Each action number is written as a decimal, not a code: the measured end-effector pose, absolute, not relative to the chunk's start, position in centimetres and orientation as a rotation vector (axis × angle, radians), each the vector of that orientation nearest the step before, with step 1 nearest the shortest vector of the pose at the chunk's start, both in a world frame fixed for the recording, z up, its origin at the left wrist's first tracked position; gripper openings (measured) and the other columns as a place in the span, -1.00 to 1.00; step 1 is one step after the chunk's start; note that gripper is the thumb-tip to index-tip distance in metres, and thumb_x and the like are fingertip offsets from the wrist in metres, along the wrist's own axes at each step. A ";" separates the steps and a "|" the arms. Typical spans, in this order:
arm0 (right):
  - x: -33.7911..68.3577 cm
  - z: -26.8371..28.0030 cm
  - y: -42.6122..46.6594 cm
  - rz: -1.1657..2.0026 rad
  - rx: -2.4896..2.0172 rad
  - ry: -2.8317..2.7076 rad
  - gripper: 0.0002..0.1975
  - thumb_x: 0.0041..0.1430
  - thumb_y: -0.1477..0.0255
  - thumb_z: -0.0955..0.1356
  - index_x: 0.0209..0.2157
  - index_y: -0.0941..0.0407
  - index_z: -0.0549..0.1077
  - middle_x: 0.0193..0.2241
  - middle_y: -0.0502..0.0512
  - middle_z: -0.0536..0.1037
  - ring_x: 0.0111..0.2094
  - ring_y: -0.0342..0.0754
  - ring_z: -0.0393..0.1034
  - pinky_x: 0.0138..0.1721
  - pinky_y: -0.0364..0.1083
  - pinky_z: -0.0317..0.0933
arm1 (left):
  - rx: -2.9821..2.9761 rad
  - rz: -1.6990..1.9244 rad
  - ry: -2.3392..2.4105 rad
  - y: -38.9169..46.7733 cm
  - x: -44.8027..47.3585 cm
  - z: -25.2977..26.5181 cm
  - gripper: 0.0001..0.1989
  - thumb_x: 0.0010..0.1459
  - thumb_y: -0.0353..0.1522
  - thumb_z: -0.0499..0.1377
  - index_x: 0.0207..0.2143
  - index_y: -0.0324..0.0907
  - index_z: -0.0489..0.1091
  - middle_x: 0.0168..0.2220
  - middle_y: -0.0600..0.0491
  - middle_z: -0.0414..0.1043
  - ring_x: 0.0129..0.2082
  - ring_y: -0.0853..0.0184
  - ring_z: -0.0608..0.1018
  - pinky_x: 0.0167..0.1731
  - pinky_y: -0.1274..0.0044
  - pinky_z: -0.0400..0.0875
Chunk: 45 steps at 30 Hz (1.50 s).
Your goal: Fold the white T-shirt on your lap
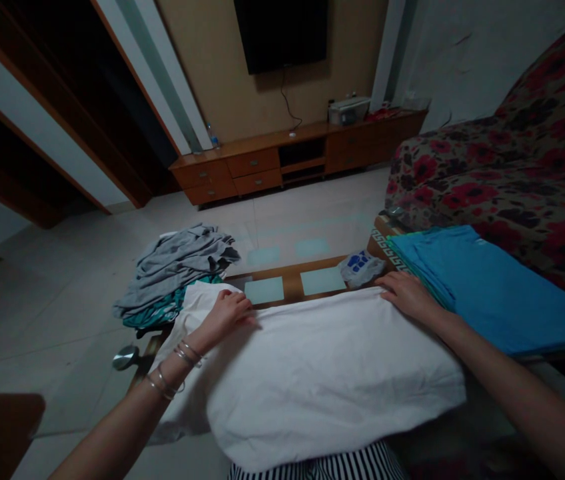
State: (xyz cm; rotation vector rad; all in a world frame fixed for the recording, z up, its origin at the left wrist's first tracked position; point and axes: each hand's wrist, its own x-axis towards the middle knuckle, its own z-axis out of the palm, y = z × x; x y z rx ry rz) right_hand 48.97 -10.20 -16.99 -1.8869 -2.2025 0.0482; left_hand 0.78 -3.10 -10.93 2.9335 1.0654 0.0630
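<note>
A white T-shirt is spread across the glass coffee table in front of me, its near part hanging over striped clothing at the bottom. My left hand, with bracelets on the wrist, grips the shirt's far edge near what looks like a sleeve on the left; its fingertips are slightly blurred. At the far right corner of the same edge, my right hand pinches the fabric. Beside that hand lies a stack of folded blue clothes. Beyond my left hand is a heap of grey and green clothes.
A plastic bag with blue print sits by the far edge of the coffee table. A floral sofa stands on the right. A wooden TV cabinet runs along the back wall below a television.
</note>
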 end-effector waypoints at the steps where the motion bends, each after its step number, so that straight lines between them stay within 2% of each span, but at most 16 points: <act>1: 49.3 -17.0 -10.0 0.049 -1.896 -2.194 -0.72 0.12 0.44 0.32 -0.11 0.14 0.51 -0.19 0.19 0.52 -0.11 0.08 0.31 -0.08 -0.01 0.10 | 2.944 0.078 1.065 -3.3 0.8 -10.6 -0.74 0.24 -0.20 0.07 -0.34 -0.21 0.37 -0.34 0.00 0.36 -0.29 0.29 0.38 -0.15 0.40 0.09; 5: 50.2 -17.3 -9.7 0.033 -1.926 -2.154 -0.82 0.08 0.41 0.34 -0.27 0.12 0.53 -0.30 0.16 0.52 -0.16 0.07 0.30 -0.15 -0.03 0.10 | 3.009 0.066 1.078 -4.5 0.3 -10.3 -0.73 0.31 -0.35 -0.05 -0.41 -0.21 0.35 -0.39 0.03 0.32 -0.32 0.31 0.35 -0.11 0.38 0.10; 8: 50.7 -17.4 -10.0 0.044 -1.918 -2.155 -0.90 0.07 0.41 0.33 -0.41 0.12 0.48 -0.37 0.13 0.50 -0.21 0.05 0.31 -0.19 -0.05 0.10 | 3.027 0.069 1.047 -5.4 -0.5 -10.8 -0.74 0.30 -0.41 -0.05 -0.43 -0.20 0.34 -0.40 0.04 0.30 -0.34 0.31 0.32 -0.08 0.36 0.10; 11: 50.9 -17.5 -10.6 0.102 -1.925 -2.135 -0.93 0.06 0.44 0.31 -0.45 0.12 0.42 -0.41 0.10 0.50 -0.29 0.00 0.33 -0.26 -0.08 0.10 | 2.951 0.144 1.096 -5.9 -1.5 -11.6 -0.75 0.29 -0.43 -0.04 -0.44 -0.20 0.33 -0.40 0.03 0.30 -0.35 0.31 0.30 -0.13 0.40 0.14; 15: 51.1 -17.7 -10.7 0.128 -1.965 -2.098 -0.94 0.03 0.45 0.31 -0.43 0.12 0.42 -0.43 0.09 0.51 -0.33 -0.01 0.35 -0.30 -0.09 0.11 | 2.773 0.296 1.273 -5.7 -1.9 -12.8 -0.76 0.28 -0.41 -0.04 -0.40 -0.22 0.36 -0.38 0.01 0.32 -0.33 0.30 0.32 -0.21 0.43 0.16; 20: 51.9 -18.3 -9.8 0.209 -1.897 -2.083 -0.80 -0.02 0.49 0.33 -0.29 0.15 0.49 -0.26 0.14 0.55 -0.19 0.02 0.38 -0.15 -0.07 0.18 | 2.779 0.284 1.300 -5.0 -1.0 -13.1 -0.77 0.25 -0.42 0.00 -0.16 -0.17 0.43 -0.30 -0.02 0.37 -0.25 0.28 0.35 -0.17 0.41 0.14; 24: 53.1 -18.6 -9.6 0.399 -1.897 -1.988 -0.79 -0.05 0.51 0.34 -0.30 0.15 0.51 -0.27 0.12 0.57 -0.22 0.00 0.41 -0.18 -0.09 0.23 | 2.797 0.262 1.257 -4.1 -0.2 -13.3 -0.84 0.20 -0.38 0.08 -0.25 -0.15 0.46 -0.23 -0.03 0.40 -0.19 0.25 0.37 -0.15 0.40 0.14; 31: 53.6 -18.0 -10.4 0.560 -1.888 -1.725 -0.76 0.02 0.43 0.36 -0.22 0.16 0.51 -0.32 0.09 0.58 -0.33 -0.05 0.43 -0.29 -0.11 0.28 | 2.653 0.241 1.334 -1.5 0.4 -14.5 -0.79 0.21 -0.39 0.02 -0.36 -0.21 0.44 -0.36 -0.02 0.43 -0.34 0.29 0.42 -0.28 0.48 0.18; 36: 53.4 -17.7 -10.3 0.492 -1.936 -1.605 -0.75 0.03 0.46 0.35 -0.20 0.17 0.50 -0.37 0.08 0.56 -0.37 -0.10 0.40 -0.29 -0.14 0.27 | 2.732 0.205 1.212 -0.9 0.6 -14.7 -0.79 0.22 -0.39 -0.01 -0.26 -0.20 0.42 -0.26 -0.02 0.42 -0.27 0.27 0.43 -0.24 0.47 0.19; 40: 53.2 -17.6 -10.1 0.435 -2.030 -1.528 -0.73 0.00 0.54 0.33 -0.20 0.20 0.49 -0.39 0.09 0.55 -0.38 -0.11 0.40 -0.28 -0.15 0.25 | 2.803 0.093 1.067 -1.3 0.8 -14.5 -0.78 0.25 -0.34 0.01 -0.32 -0.15 0.45 -0.29 0.02 0.39 -0.29 0.28 0.40 -0.19 0.44 0.17; 45: 52.5 -17.6 -10.0 0.375 -2.055 -1.543 -0.77 0.01 0.49 0.35 -0.24 0.17 0.51 -0.43 0.05 0.54 -0.41 -0.12 0.38 -0.32 -0.16 0.22 | 2.950 -0.023 0.989 -2.0 1.5 -13.6 -0.77 0.27 -0.40 -0.02 -0.35 -0.18 0.41 -0.33 0.01 0.37 -0.32 0.29 0.38 -0.17 0.40 0.17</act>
